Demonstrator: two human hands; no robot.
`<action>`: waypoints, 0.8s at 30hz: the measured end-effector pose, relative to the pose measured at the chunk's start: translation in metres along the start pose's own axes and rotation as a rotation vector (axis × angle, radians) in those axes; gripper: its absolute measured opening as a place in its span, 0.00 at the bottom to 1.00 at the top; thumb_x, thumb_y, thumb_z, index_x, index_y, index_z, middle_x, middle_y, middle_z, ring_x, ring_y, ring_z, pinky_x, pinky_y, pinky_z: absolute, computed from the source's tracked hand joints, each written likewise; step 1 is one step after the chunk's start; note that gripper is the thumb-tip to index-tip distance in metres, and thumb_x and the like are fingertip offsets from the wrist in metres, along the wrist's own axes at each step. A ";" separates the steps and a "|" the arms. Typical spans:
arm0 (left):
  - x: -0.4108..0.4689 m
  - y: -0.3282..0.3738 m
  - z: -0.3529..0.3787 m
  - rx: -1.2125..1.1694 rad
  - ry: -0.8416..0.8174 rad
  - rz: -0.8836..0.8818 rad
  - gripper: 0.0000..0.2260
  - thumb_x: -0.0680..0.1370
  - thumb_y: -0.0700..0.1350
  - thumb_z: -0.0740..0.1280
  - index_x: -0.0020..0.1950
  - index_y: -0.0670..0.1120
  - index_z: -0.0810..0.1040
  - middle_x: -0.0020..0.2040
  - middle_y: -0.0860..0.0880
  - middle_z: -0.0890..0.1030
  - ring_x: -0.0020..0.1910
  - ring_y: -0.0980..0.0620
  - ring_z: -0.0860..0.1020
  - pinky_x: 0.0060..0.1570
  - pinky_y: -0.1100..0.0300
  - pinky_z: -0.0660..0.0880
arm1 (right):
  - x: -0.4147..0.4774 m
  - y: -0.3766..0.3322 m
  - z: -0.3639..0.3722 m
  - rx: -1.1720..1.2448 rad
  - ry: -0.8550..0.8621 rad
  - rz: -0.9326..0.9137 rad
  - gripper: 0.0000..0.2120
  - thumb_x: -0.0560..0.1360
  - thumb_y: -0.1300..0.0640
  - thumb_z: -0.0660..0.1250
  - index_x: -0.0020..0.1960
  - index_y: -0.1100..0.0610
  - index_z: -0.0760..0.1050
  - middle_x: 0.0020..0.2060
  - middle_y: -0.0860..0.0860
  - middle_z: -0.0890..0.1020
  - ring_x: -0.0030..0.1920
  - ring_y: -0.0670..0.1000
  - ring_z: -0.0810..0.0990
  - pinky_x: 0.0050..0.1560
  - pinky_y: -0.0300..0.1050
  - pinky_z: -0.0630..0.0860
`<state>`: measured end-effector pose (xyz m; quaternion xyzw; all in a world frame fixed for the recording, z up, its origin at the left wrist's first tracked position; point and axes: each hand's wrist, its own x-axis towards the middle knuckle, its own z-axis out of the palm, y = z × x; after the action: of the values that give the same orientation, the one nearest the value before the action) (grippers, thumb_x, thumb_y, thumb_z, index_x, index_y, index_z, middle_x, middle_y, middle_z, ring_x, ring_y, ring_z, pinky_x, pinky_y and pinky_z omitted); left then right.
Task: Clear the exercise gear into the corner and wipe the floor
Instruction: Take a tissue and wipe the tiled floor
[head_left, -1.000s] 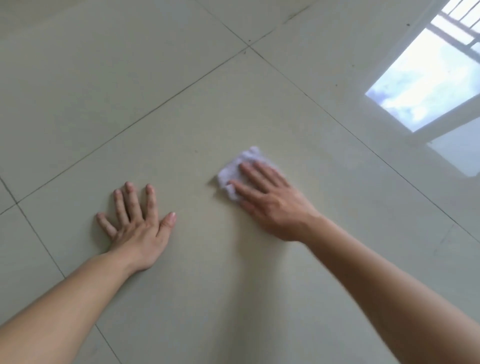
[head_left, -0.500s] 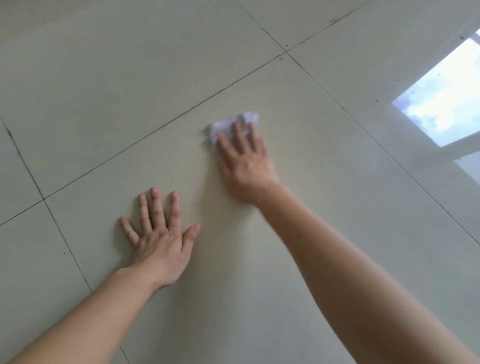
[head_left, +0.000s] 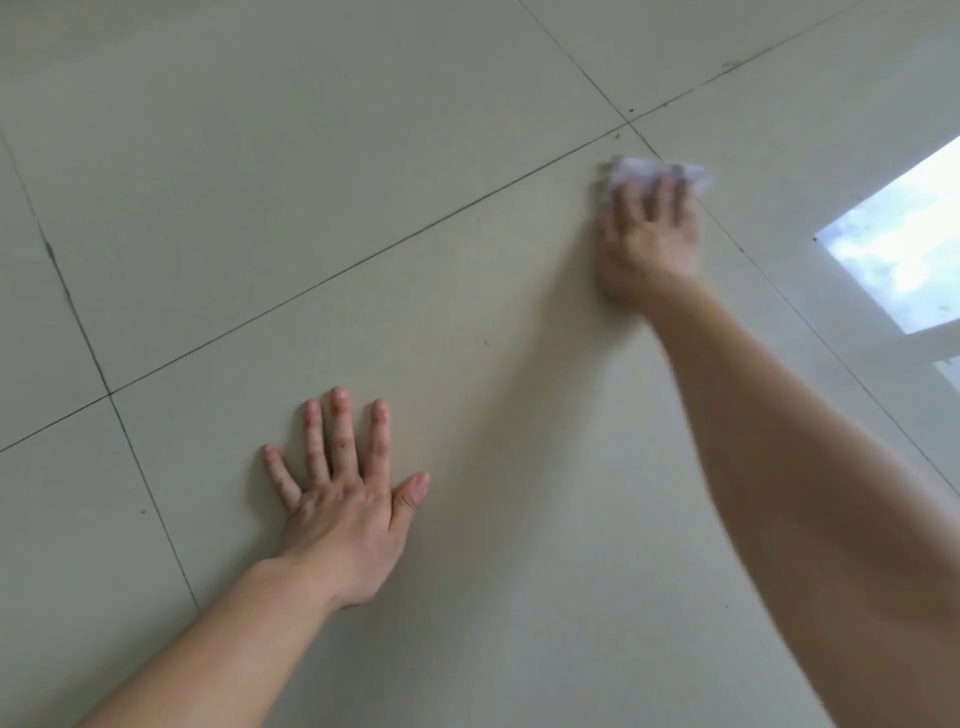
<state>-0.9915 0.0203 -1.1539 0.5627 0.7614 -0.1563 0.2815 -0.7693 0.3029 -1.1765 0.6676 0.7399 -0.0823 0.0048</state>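
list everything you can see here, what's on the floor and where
floor tiles: several large ones, pale grey-beige, glossy, filling the whole view
grout lines: a few, dark, crossing at upper right and at left
cloth: one, white, crumpled, on the floor by the upper-right grout crossing, under the right fingertips
window reflection: one, bright blue-white, on the tiles at the right edge
dark specks: a few, tiny, near the upper-right crossing
left hand: flat on the floor, fingers spread, lower centre
right hand: blurred, fingers straight, pressing on the cloth
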 end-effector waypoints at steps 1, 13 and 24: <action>0.000 0.000 0.000 0.001 -0.002 0.000 0.36 0.66 0.68 0.25 0.66 0.51 0.16 0.67 0.46 0.16 0.68 0.44 0.18 0.67 0.33 0.29 | -0.006 -0.034 0.008 0.029 0.038 -0.180 0.27 0.83 0.54 0.45 0.81 0.58 0.50 0.80 0.62 0.53 0.79 0.67 0.47 0.78 0.64 0.45; 0.006 -0.015 0.020 0.070 0.169 0.035 0.33 0.81 0.65 0.41 0.80 0.48 0.47 0.80 0.38 0.47 0.78 0.40 0.45 0.70 0.40 0.38 | 0.034 0.056 0.006 -0.087 0.140 -0.402 0.25 0.83 0.53 0.45 0.80 0.57 0.50 0.74 0.67 0.65 0.74 0.71 0.60 0.76 0.66 0.51; 0.001 -0.002 0.005 0.015 0.014 0.002 0.38 0.60 0.69 0.15 0.65 0.52 0.15 0.67 0.46 0.15 0.67 0.44 0.17 0.64 0.36 0.24 | -0.031 -0.130 0.030 0.108 0.084 -0.792 0.23 0.75 0.60 0.65 0.70 0.55 0.75 0.69 0.65 0.73 0.70 0.72 0.69 0.67 0.69 0.66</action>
<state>-0.9919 0.0180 -1.1592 0.5668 0.7615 -0.1577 0.2720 -0.8971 0.2561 -1.1871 0.3329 0.9342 -0.0889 -0.0926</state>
